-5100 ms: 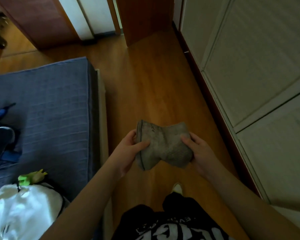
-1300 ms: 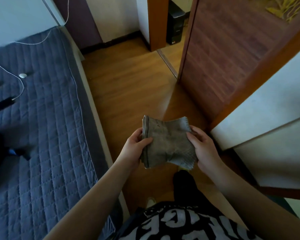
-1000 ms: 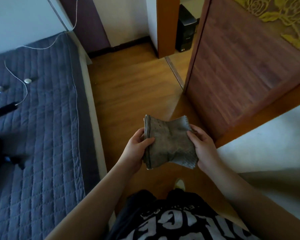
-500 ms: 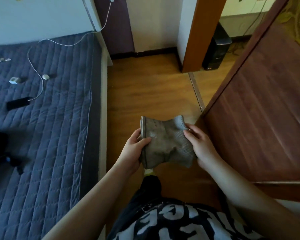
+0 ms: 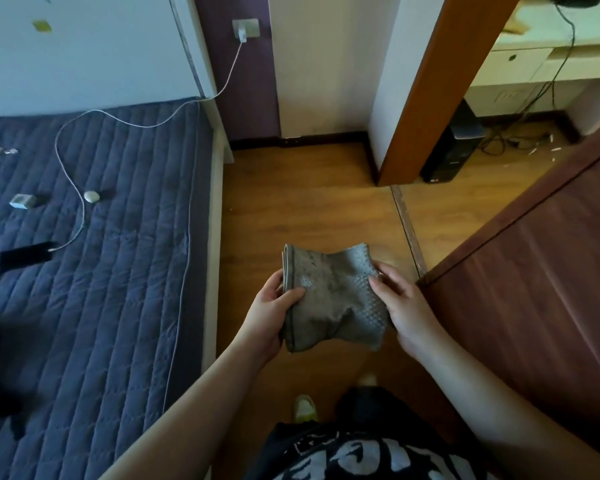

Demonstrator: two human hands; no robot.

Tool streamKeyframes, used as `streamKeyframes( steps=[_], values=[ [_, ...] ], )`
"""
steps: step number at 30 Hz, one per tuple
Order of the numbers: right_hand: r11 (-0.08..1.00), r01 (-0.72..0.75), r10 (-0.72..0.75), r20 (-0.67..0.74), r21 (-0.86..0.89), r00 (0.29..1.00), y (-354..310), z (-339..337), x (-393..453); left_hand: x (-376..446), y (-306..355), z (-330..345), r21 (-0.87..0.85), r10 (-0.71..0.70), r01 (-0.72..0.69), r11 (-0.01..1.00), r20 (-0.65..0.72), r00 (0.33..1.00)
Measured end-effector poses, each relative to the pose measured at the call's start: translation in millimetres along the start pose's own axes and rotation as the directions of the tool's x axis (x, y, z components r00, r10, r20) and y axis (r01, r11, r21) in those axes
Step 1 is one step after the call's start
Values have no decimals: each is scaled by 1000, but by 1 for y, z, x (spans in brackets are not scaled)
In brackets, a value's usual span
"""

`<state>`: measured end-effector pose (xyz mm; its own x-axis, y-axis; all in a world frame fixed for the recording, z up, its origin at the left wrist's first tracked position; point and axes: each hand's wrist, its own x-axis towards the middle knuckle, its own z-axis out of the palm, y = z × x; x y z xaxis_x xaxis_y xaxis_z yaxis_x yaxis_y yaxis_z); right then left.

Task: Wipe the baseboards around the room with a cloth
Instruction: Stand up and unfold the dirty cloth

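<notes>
A folded grey cloth (image 5: 329, 294) hangs at waist height over the wooden floor, stretched between both hands. My left hand (image 5: 269, 315) grips its left edge, thumb on top. My right hand (image 5: 404, 306) pinches its right edge. A dark baseboard (image 5: 321, 138) runs along the foot of the far white wall, from the purple wall strip to the door frame corner. More dark baseboard (image 5: 568, 121) shows in the room beyond the doorway.
A bed with a blue quilted cover (image 5: 94, 271) fills the left, with a charging cable (image 5: 73, 181), a phone (image 5: 25, 256) and small items on it. An open wooden door (image 5: 530, 282) stands on the right. An orange door frame (image 5: 426, 98) and a black computer tower (image 5: 452, 147) lie ahead.
The view has swung from the wardrobe side round to the far wall and doorway, and the baseboard there has come closer. Both hands keep the same hold on the cloth.
</notes>
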<state>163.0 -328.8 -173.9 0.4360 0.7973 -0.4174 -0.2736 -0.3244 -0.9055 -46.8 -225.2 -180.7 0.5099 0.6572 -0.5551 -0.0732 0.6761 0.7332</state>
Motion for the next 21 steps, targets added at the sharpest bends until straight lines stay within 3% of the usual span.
streamKeyframes(
  steps=[9, 14, 21],
  values=[
    [985, -101, 111, -66, 140, 992, -33, -45, 118, 122, 42, 46, 54, -54, 54, 997, 0, 999],
    [957, -202, 210, -19, 211, 977, -71, -62, 198, 190, 93, 83, 105, -44, 49, 993, -51, 998],
    [953, -213, 210, 35, 216, 977, -133, -69, 307, 273, 161, 113, 158, 22, -6, 987, -95, 995]
  ],
)
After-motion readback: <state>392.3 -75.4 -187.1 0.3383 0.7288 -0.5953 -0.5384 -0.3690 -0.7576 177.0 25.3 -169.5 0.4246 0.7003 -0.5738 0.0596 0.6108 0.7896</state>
